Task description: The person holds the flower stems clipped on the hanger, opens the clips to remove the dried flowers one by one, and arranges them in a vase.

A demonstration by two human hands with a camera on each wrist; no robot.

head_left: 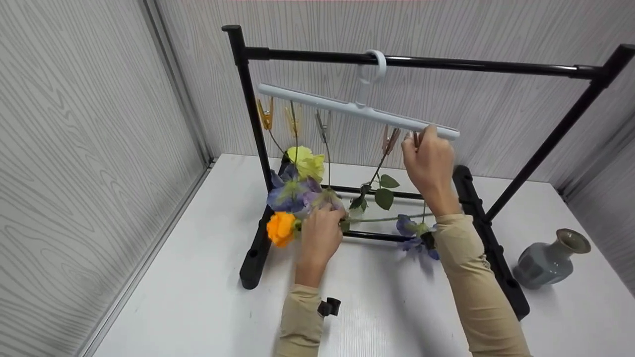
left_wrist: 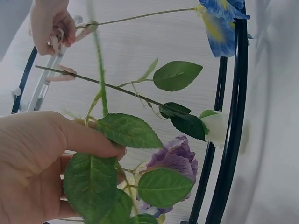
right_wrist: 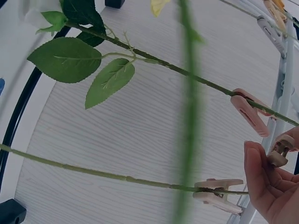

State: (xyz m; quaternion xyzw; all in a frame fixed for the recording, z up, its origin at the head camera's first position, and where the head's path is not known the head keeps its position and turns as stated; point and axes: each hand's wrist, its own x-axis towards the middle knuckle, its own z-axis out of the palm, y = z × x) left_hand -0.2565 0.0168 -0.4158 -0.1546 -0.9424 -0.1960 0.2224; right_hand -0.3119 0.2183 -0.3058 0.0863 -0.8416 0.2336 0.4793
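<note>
Orange flower (head_left: 281, 229) low at left, just beside the left hand (head_left: 321, 233); thumb and fingers grasp its leafy green stem (head_left: 392, 219), which runs rightward below the pale hanger (head_left: 359, 108). Next, a pink clip (head_left: 390, 141) holds another leafed stem. Right hand (head_left: 430, 163) at the hanger's right end, fingers pinching what seems a beige clip (right_wrist: 278, 159), partly hidden. Far right, grey vase (head_left: 543, 263), upright.

My L hand (head_left: 321, 234), 1, and my R hand (head_left: 430, 161), 1; sleeves (head_left: 300, 320), 2. Flowers (head_left: 280, 229), 6 tot., incl. 1 in my L hand; clips (right_wrist: 250, 115), 6 tot., incl. 1 in my R hand. Also: hanger (head_left: 317, 101), 1; rack (head_left: 471, 65), 1; vase (head_left: 543, 264), 1; tbl. (head_left: 193, 277), 1; walls (head_left: 89, 148), 3 vis.
</note>
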